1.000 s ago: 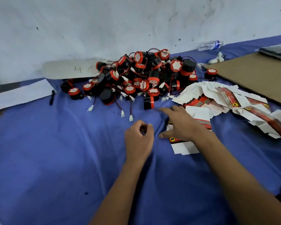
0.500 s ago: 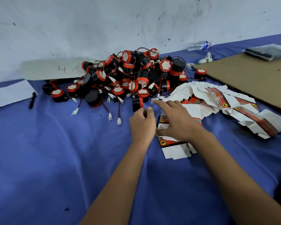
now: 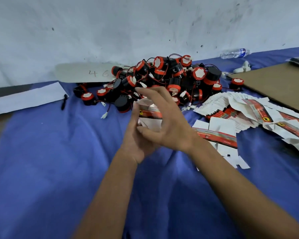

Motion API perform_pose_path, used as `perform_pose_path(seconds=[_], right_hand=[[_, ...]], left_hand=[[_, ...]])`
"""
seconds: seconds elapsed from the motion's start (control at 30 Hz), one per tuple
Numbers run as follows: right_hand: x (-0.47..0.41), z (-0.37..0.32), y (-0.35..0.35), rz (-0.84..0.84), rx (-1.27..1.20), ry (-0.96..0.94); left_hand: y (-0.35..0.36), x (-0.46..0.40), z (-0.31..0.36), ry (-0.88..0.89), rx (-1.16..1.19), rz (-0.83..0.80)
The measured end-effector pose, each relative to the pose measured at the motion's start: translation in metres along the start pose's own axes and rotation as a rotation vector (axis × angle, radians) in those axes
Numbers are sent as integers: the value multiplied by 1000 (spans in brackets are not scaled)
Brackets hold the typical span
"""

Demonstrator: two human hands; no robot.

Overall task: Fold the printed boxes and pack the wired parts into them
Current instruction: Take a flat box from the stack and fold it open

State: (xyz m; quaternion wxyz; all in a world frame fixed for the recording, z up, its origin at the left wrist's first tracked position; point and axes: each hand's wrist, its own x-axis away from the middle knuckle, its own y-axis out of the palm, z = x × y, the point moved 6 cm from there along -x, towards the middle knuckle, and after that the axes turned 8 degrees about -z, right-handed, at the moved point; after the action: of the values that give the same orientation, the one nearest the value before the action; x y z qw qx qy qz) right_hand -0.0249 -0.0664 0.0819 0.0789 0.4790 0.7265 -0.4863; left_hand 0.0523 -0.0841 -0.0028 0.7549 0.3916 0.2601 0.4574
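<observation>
Blue-clothed table (image 3: 41, 169) is carrying the wired-parts pile (image 3: 162, 80) far centre and flat boxes (image 3: 248, 114) right. Left hand (image 3: 136, 140) and right hand (image 3: 173, 125) are holding one printed box (image 3: 150, 114) above the table, fingers loosely curled around it. Squaring creases before tucking flaps should help.

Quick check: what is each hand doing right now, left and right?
Left hand: holds the printed box from the left side.
Right hand: fingers spread, curled round the same box.
</observation>
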Motion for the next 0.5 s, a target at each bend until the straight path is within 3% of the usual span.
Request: perform_pose_path(seconds=[0.1, 0.27, 0.37, 0.5], right_hand=[[-18, -7, 45, -63, -67, -26], [-9, 12, 82, 190, -21, -5], [7, 38, 94, 127, -29, 88], [13, 57, 88, 62, 19, 115]], left_hand=[[-34, 26, 29, 193, -60, 66], [-78, 72, 70, 361, -198, 279], [-89, 93, 88, 450, -263, 377], [-96, 105, 96, 444, -334, 417]])
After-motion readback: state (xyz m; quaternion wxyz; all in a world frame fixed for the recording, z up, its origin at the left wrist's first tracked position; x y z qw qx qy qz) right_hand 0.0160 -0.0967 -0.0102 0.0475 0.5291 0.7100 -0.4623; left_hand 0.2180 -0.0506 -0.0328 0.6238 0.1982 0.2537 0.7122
